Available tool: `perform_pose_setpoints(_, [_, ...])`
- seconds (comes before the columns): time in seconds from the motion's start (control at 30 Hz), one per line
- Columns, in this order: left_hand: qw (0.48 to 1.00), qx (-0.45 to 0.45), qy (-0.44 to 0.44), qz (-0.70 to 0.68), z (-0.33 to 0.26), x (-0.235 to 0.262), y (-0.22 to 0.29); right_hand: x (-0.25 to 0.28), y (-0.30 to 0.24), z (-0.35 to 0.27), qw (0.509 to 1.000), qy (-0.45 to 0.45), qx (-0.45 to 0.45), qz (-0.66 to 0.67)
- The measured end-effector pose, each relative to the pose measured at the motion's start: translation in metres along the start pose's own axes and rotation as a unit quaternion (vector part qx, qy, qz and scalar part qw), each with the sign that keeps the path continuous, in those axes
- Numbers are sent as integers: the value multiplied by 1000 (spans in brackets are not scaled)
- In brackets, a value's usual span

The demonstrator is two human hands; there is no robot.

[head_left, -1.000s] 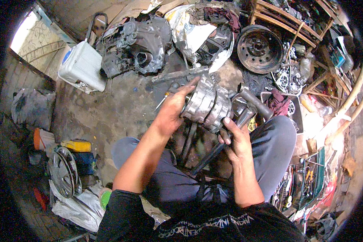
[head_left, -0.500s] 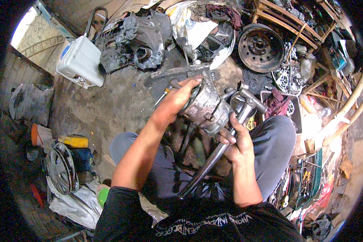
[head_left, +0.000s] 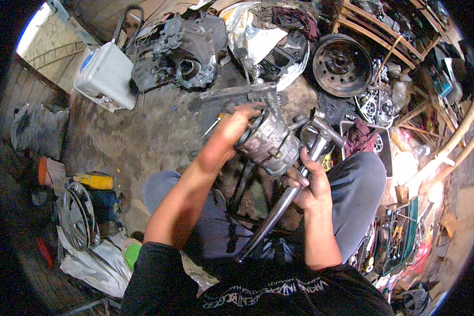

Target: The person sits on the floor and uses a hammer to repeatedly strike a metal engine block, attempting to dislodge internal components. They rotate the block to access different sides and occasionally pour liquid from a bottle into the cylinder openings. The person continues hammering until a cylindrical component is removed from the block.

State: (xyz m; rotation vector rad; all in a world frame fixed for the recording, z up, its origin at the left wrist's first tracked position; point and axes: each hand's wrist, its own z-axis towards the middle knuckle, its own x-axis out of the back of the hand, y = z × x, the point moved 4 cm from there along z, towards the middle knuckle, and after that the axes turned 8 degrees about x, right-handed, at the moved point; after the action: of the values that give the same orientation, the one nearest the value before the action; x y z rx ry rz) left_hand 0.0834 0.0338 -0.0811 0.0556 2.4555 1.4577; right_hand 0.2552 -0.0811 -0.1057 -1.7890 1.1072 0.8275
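— What do we see changed since half a second ago?

— Our left hand (head_left: 230,131) has slid further over the top of the round metal alternator (head_left: 267,141), gripping it above our knees. Our right hand (head_left: 310,185) stays clenched around the long steel wrench (head_left: 283,203).

— Room to move?

— Bare concrete floor (head_left: 137,142) lies left; a wheel rim (head_left: 342,64) and an engine casing (head_left: 180,52) crowd the far edge.
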Motion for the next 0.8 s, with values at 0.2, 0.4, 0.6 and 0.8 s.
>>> perform_pose_setpoints(0.2, [989,-10,-102,-104,-11,-1,-2,3,-1,4,999,37,12,-25])
perform_pose_setpoints(0.4, [952,105,-109,-265,-3,1,-3,-11,-10,-3,987,14,130,-92])
perform_pose_setpoints(0.6, [946,81,-94,-300,-5,8,5,-33,-28,-15,948,-43,240,-203])
perform_pose_setpoints(0.8, [949,55,-102,-294,-5,6,9,-20,-36,-14,933,-19,246,-261])
